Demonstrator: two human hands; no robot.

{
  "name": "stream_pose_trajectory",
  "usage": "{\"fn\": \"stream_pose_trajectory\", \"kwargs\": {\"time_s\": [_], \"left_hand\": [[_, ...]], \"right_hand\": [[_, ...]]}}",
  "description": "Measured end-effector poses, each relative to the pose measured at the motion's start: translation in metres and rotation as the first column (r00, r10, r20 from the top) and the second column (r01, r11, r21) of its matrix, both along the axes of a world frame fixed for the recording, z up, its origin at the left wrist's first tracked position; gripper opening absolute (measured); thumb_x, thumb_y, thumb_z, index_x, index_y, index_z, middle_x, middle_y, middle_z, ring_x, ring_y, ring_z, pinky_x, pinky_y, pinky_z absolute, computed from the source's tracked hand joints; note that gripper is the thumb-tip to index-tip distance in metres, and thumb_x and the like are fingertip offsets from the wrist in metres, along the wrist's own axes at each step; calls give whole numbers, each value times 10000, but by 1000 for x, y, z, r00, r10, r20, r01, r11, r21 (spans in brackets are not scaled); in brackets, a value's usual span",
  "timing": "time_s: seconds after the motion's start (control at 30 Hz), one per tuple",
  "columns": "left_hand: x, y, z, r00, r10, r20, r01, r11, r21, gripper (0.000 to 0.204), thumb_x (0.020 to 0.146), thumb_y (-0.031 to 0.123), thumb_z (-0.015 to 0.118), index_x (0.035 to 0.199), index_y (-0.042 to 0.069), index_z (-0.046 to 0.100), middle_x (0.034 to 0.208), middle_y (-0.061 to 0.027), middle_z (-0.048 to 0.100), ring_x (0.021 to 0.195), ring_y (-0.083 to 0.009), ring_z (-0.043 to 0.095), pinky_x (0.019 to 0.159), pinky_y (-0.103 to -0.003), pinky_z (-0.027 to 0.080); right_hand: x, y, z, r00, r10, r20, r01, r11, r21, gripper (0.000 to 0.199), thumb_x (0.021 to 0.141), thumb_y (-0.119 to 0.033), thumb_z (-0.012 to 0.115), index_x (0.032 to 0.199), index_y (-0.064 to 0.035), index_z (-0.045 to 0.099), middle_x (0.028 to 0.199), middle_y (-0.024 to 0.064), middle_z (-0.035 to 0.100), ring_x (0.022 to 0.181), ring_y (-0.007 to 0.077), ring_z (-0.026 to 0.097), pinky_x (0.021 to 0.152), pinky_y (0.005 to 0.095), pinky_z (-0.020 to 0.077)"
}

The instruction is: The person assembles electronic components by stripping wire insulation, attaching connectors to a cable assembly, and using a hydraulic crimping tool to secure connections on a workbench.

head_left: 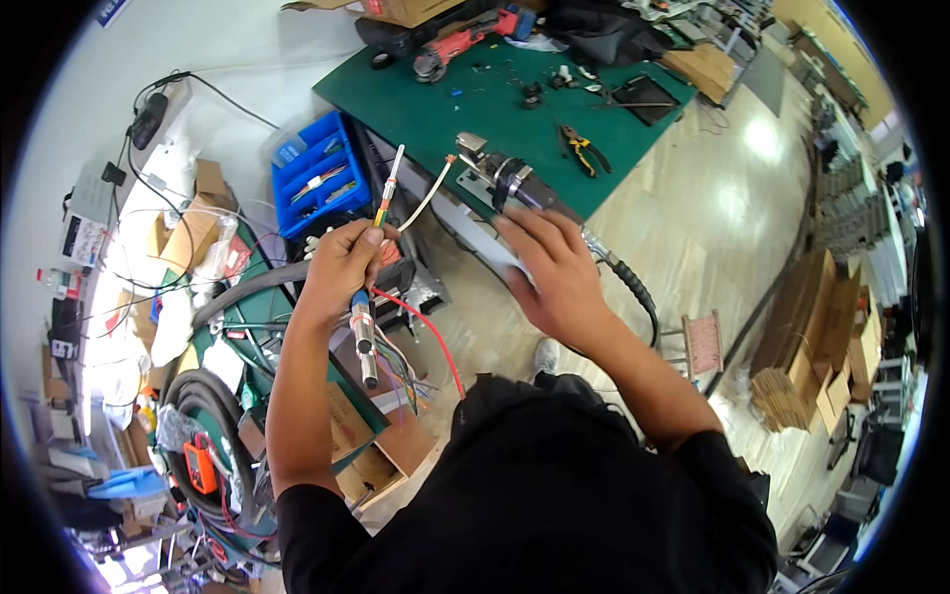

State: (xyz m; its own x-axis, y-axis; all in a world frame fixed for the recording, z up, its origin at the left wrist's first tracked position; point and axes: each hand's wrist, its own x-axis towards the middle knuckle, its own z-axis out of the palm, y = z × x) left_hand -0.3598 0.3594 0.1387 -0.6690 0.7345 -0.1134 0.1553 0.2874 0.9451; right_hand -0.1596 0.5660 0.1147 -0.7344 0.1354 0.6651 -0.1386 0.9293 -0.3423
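My left hand (pixel 344 265) is closed around a cable. Above its fingers a yellow-green banded wire (pixel 383 210) sticks up, ending in a pale tip. A white wire (pixel 429 200) with bare copper at its end bends out to the right. Below the fist hang silver metal cylinders (pixel 363 322) with a blue band, and a red wire (pixel 426 325) curves down. My right hand (pixel 556 277) is spread, fingers stretched out, beside a crimping-type power tool (pixel 520 183) with a metal head at the green table's edge. Whether the fingertips touch the tool cannot be made out.
On the green table (pixel 416 109) lie a red angle grinder (pixel 460 45), yellow-black pliers (pixel 584 150) and a black tray (pixel 645 99). A blue parts bin (pixel 322 178) stands left of it. Coiled thick cable (pixel 198 396) and an orange meter (pixel 201 467) sit lower left; a stool (pixel 703 342) stands right.
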Motion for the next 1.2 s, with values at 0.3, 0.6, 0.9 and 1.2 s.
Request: {"fn": "stream_pose_trajectory", "kwargs": {"time_s": [0.3,0.6,0.9,1.2], "left_hand": [[-16,23,11,993,107,49,-106,994,-30,354,1027,311,520,1023,-11,667,621,22,492,488,-57,463,444,-222,413],[-72,72,-31,886,95,-453,-57,994,97,318,1018,288,533,926,-7,608,822,-62,578,765,-167,601,699,-296,467],[-90,108,-52,993,-71,96,67,996,51,342,1050,325,459,890,26,507,641,-14,491,580,-94,498,583,-248,426],[-102,130,-65,996,-52,66,50,998,36,334,1046,316,473,879,30,514,623,-4,451,572,-75,458,531,-245,367]], "right_hand": [[-146,50,-30,978,186,97,-208,925,319,285,824,-218,689,1072,-91,628,1081,61,630,1103,282,559,1045,450,394],[-143,5,-111,863,377,335,-238,890,-388,155,924,-198,561,965,-59,617,819,168,653,738,377,637,650,470,521],[-144,-13,-113,706,652,276,174,218,-960,306,909,-312,628,1087,-64,632,941,150,669,866,335,654,733,414,520],[-113,46,-130,855,35,517,175,919,-352,325,849,-246,710,1102,-53,649,1033,153,654,1000,339,630,852,423,509]]}}
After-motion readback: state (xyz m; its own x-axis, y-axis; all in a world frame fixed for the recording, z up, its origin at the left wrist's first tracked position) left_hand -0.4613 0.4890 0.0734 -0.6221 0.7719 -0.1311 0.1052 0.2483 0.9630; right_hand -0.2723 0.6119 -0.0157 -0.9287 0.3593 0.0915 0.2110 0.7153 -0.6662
